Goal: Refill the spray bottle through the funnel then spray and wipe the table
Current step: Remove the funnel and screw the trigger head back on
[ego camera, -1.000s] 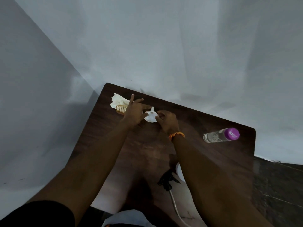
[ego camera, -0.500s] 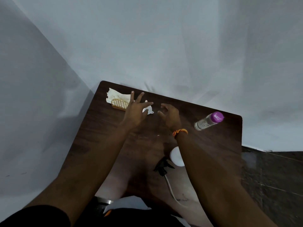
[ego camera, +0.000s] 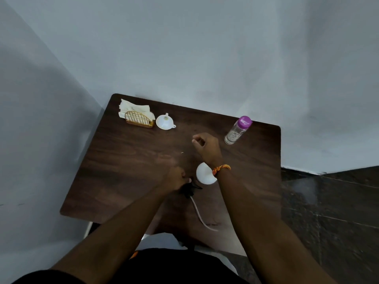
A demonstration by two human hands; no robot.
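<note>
head | left hand [ego camera: 174,179] grasping spray head [ego camera: 188,189] | right hand [ego camera: 206,148] loosely curled, empty

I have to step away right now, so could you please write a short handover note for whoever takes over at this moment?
Left hand: closed on the black spray head, which is off the bottle, its dip tube trailing toward the near edge.
Right hand: loosely curled above the table, holding nothing.
White spray bottle: beside the spray head, partly hidden by the right wrist.
White funnel: lying free at the far left, next to the napkin holder with napkins.
Clear purple-capped bottle: far right, cap on.
Done: spray head removed.
Left: seat funnel, pour, refit head, spray, wipe.
</note>
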